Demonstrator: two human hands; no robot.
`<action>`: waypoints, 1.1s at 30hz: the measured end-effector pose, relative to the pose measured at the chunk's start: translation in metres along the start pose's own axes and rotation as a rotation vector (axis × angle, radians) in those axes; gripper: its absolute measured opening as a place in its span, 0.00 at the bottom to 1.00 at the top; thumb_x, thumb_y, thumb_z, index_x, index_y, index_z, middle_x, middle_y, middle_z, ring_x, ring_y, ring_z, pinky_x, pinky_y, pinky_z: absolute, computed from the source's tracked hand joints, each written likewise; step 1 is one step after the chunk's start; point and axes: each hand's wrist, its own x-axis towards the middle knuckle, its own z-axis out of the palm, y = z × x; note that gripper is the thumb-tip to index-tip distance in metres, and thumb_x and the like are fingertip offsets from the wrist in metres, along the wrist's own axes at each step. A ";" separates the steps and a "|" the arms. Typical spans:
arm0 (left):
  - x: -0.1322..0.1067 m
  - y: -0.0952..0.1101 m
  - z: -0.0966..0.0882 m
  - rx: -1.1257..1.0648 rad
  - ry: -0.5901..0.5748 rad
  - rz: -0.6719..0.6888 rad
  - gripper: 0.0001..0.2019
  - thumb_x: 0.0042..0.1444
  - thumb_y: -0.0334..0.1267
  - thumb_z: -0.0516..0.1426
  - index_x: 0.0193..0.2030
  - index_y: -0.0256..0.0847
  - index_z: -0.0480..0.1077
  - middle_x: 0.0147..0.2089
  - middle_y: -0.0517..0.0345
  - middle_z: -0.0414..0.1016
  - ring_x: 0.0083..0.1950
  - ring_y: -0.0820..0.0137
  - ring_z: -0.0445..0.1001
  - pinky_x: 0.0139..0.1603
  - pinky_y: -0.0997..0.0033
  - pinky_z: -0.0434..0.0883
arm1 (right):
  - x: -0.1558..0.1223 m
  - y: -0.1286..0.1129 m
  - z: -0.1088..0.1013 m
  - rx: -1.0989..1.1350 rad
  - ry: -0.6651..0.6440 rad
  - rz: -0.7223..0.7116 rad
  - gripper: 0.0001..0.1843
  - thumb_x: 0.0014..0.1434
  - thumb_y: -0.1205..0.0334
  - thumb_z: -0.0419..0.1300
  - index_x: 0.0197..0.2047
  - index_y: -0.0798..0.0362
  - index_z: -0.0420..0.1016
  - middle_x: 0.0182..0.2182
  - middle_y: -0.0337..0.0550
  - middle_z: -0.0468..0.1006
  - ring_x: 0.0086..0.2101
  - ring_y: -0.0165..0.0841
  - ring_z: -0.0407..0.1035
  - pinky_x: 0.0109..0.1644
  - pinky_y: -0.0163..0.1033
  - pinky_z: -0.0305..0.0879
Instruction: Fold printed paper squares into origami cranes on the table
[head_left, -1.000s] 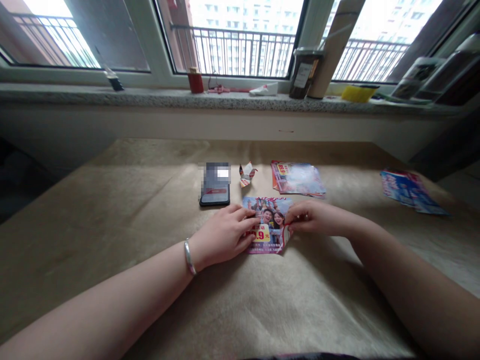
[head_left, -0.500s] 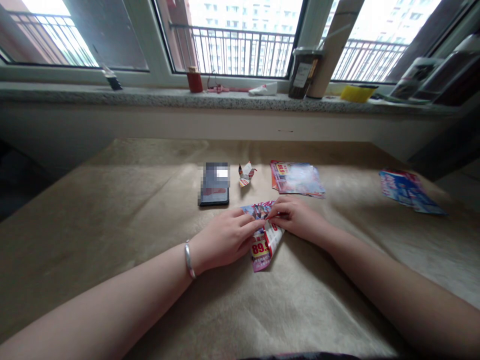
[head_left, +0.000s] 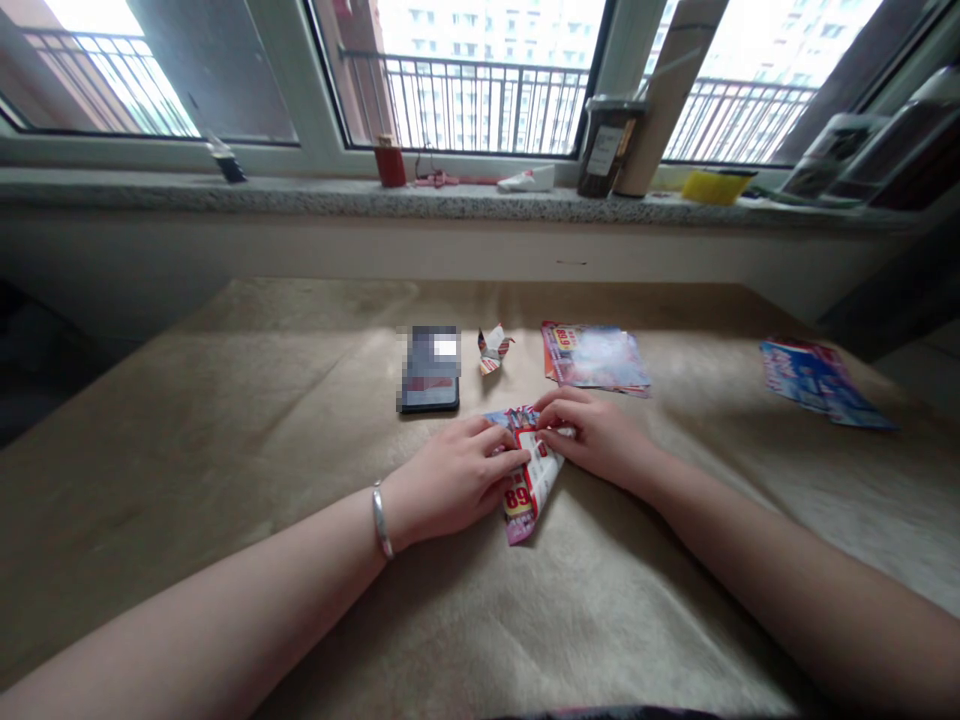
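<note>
A printed paper flyer [head_left: 541,468] lies on the table between my two hands, with one part folded over so that its white side shows. My left hand [head_left: 454,470] holds its left part against the table, fingers bent over the print. At the upper right edge, my right hand [head_left: 596,430] grips the folded-over part with closed fingertips. Fingers cover some of the paper's edges. A small folded paper crane [head_left: 493,352] stands just beyond the flyer. Left of the crane is a phone [head_left: 430,385], its screen partly blurred out.
A stack of flyers [head_left: 596,358] lies beyond my right hand. More blue flyers [head_left: 821,382] are fanned out at the table's right side. Along the back, the windowsill [head_left: 315,198] carries a red container [head_left: 389,162], a dark jar [head_left: 606,150] and a yellow object [head_left: 716,187].
The paper's fold has widened toward the left and now lies flatter, showing more white. My right fingers have shifted slightly right, while my left hand stays nearly in place.
</note>
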 end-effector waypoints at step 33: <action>-0.004 0.002 -0.007 0.118 0.040 -0.092 0.13 0.62 0.35 0.49 0.34 0.35 0.74 0.35 0.52 0.75 0.37 0.68 0.75 0.38 0.67 0.74 | -0.003 0.011 -0.010 -0.056 -0.271 -0.252 0.21 0.63 0.59 0.54 0.59 0.43 0.67 0.56 0.37 0.70 0.58 0.35 0.61 0.62 0.48 0.59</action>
